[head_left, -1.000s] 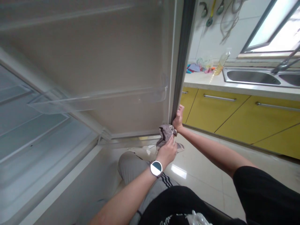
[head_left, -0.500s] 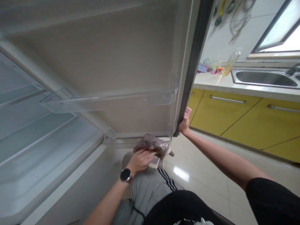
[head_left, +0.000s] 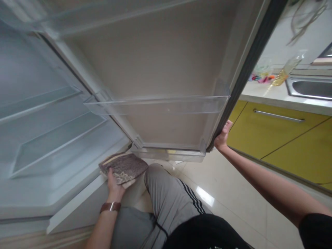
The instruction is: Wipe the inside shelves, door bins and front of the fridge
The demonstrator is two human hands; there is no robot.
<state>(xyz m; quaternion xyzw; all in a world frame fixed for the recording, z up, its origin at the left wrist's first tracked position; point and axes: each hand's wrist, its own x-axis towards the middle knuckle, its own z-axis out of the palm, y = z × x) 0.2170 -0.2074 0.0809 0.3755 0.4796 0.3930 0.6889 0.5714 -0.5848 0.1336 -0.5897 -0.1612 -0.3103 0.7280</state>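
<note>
A folded brown and cream cloth (head_left: pixel 127 167) is gripped in my left hand (head_left: pixel 115 188), thumb on top and the other fingers hidden beneath it. The cloth is beside the lower edge of the fridge interior (head_left: pixel 85 169), near the hinge side of the door. My right hand (head_left: pixel 222 136) is closed around the outer edge of the open fridge door (head_left: pixel 155 62), low down by its dark gasket. Clear door shelves (head_left: pixel 160 105) span the door's inner face, the lowest just above my knee.
Inside the fridge are glass shelves (head_left: pixel 62 138). To the right stand yellow cabinets (head_left: pixel 282 135) under a counter with a bottle of yellow liquid (head_left: pixel 286 72) and a steel sink (head_left: pixel 311 90). Pale shiny tiles (head_left: pixel 233 193) cover the floor below.
My left hand has carried the cloth leftward from below the door to the fridge's lower edge, turning over on the way. My right hand still holds the door edge. The view has shifted left.
</note>
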